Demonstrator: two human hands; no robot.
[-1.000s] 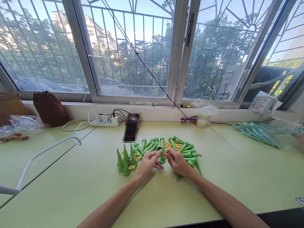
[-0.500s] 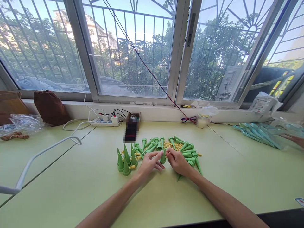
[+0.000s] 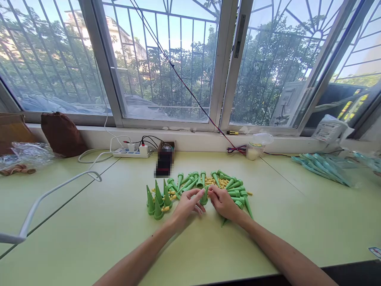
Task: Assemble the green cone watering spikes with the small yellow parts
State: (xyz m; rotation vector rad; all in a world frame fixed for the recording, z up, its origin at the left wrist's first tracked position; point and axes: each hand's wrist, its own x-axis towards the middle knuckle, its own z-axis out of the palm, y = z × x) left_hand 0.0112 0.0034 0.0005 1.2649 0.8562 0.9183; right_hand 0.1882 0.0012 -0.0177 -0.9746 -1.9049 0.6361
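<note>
Between the thumb and fingers of my left hand [image 3: 187, 205] is a green plastic watering spike [image 3: 204, 198], its pointed end up and its ribbed cap down. My right hand [image 3: 224, 202] is pinched close against the upper part of that spike; what its fingertips hold, if anything, is hidden. Several green spikes [image 3: 158, 210] stand upright to the left of my left hand. More green spikes [image 3: 236, 194] lie in an arc behind and to the right of my hands. Small yellow plastic pieces [image 3: 218, 183] are heaped among them.
A white power strip [image 3: 131, 153] and a small box [image 3: 170, 149] sit by the window ledge. A white metal bar [image 3: 56, 190] crosses the left side. A tub in plastic [image 3: 255, 151] stands at the back; pale green plastic packs [image 3: 321, 170] lie at the right.
Both my hands and the held spike stay almost in place. Another person's hand at the far right edge has gone out of view.
</note>
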